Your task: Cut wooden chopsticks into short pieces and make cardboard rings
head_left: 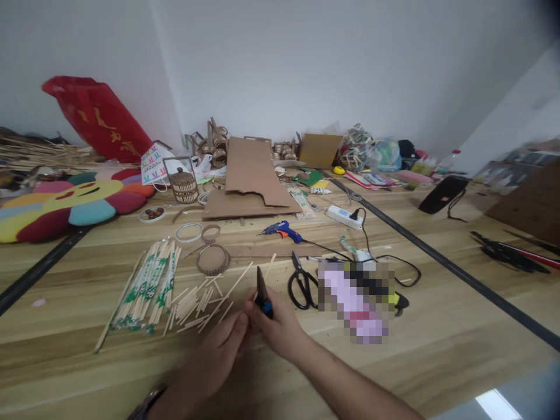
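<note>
My right hand (280, 329) is closed around a knife (261, 286) with a dark blade pointing up and away and a black-and-blue handle. My left hand (223, 344) meets it at the fingertips, its fingers pressed together; what they pinch is hidden. A thin wooden stick (271, 265) shows just beyond the blade; its lower end is out of sight behind my right hand. Left of the hands lie loose cut sticks (188, 306) and packets of wrapped chopsticks (146, 286). A round cardboard base edged with short pieces (213, 259) lies just beyond them.
Black scissors (301, 286) and a blurred-out pink item (352, 300) lie to the right. Beyond are a blue glue gun (282, 231), its cord running to a power strip (345, 217), cardboard sheets (254, 175), and a small lidded wooden bucket (184, 185). A black speaker (443, 193) stands far right.
</note>
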A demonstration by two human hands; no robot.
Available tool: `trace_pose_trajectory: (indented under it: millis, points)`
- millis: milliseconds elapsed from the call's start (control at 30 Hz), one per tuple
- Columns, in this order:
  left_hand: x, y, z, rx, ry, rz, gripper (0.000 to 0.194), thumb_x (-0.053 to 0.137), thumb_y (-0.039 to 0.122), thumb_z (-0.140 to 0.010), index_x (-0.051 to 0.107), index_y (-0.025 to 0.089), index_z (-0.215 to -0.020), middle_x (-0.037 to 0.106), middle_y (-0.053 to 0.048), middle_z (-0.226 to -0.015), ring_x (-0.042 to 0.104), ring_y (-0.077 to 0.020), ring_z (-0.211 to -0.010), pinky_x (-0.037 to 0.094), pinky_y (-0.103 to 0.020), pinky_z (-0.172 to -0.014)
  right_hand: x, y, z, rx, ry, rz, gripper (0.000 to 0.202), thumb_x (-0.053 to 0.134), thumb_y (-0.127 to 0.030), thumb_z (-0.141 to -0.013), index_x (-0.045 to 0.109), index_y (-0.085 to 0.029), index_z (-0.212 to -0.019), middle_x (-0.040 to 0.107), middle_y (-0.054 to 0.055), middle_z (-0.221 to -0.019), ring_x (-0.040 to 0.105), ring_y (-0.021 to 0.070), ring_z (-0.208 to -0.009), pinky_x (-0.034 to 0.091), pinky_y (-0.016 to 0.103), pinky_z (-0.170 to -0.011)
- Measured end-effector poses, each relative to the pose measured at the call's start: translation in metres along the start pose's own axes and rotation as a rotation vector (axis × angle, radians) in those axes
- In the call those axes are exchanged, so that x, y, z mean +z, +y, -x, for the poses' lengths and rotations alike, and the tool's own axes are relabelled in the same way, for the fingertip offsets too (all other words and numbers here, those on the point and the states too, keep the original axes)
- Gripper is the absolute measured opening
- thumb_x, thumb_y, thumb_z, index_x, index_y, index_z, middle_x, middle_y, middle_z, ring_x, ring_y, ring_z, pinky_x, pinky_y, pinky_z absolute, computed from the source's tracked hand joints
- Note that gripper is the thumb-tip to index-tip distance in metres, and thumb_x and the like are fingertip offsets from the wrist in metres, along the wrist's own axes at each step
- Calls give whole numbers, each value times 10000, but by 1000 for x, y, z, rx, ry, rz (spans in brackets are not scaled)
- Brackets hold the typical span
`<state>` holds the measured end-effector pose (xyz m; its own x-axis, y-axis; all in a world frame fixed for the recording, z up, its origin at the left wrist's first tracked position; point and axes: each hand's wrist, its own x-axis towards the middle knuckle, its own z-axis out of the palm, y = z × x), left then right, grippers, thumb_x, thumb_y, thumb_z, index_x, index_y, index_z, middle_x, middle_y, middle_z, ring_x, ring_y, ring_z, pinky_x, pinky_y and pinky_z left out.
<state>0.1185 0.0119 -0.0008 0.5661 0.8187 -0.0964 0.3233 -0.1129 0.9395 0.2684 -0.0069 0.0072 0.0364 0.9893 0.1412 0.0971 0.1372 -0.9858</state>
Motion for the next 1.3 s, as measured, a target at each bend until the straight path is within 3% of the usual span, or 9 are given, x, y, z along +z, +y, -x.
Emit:
trace_pose_trajectory:
  millis: [100, 233, 367, 467, 567, 667, 867, 1100, 1300]
  points:
    - [3, 2, -1, -105, -145, 247, 478, 398, 661, -874, 542, 220, -759, 521, 40, -543, 450, -129, -469, 352, -250, -481, -6, 1, -3, 99, -70, -93, 391, 615, -574, -807, 495, -207, -750, 485, -44, -602, 465, 123, -538, 391, 250, -535]
    - [3, 9, -2, -155, -282, 389, 471, 477, 629, -857, 555, 193, -697, 612, -1, -530, 547, -139, -515, 376, -257, -557, -11, 5, -5, 133, 25, -71, 399, 649, -583, -777, 556, -195, -785, 520, -27, -641, 500, 138, -597, 418, 256, -568]
    - [-2, 9, -6, -191, -21, 708, 393, 611, 590, -787, 572, 203, -727, 678, -7, -636, 621, -174, -622, 445, -284, -631, -13, 4, -5, 31, 138, 54, 437, 685, -526, -765, 605, -191, -1034, 626, 32, -831, 583, 198, -760, 480, 319, -702]
    - [-6, 6, -11, -177, 171, 877, 319, 662, 521, -766, 576, 215, -746, 707, -28, -751, 641, -195, -728, 468, -295, -662, -10, 3, -1, -187, 171, 318, 399, 762, -452, -721, 624, -205, -1002, 621, 64, -912, 575, 232, -843, 481, 349, -743]
    - [-3, 5, -12, -176, 237, 890, 256, 629, 461, -794, 575, 216, -745, 674, -23, -757, 608, -182, -696, 441, -274, -591, -3, 6, 5, -358, 99, 514, 327, 771, -386, -740, 635, -210, -979, 611, 72, -899, 565, 243, -858, 472, 352, -730]
    - [6, 5, -9, -163, 272, 853, 185, 616, 384, -793, 563, 210, -759, 621, 5, -728, 567, -155, -664, 425, -253, -581, 2, 12, 9, -408, 59, 659, 265, 740, -325, -772, 625, -188, -967, 604, 79, -889, 564, 240, -833, 460, 346, -697]
    - [14, 6, -6, -108, 285, 896, 114, 588, 327, -808, 567, 216, -792, 640, -2, -787, 594, -167, -768, 464, -269, -689, 2, 13, 7, -387, 35, 775, 159, 670, -303, -806, 622, -182, -897, 629, 74, -832, 571, 240, -794, 425, 344, -686]
    - [12, 9, -7, -128, 315, 937, 416, 600, 564, -796, 680, 170, -901, 719, -99, -987, 622, -240, -959, 459, -373, -912, 8, 2, 10, -135, -119, 411, 192, 511, -347, -903, 624, -192, -896, 670, 54, -800, 605, 201, -732, 427, 290, -648]
    - [20, 9, -1, -114, 285, 945, 431, 613, 566, -814, 727, 180, -967, 704, -115, -1171, 567, -286, -1172, 387, -415, -1051, 17, 0, 15, -100, -128, 367, 178, 488, -274, -864, 628, -164, -877, 675, 44, -780, 584, 172, -695, 419, 261, -623]
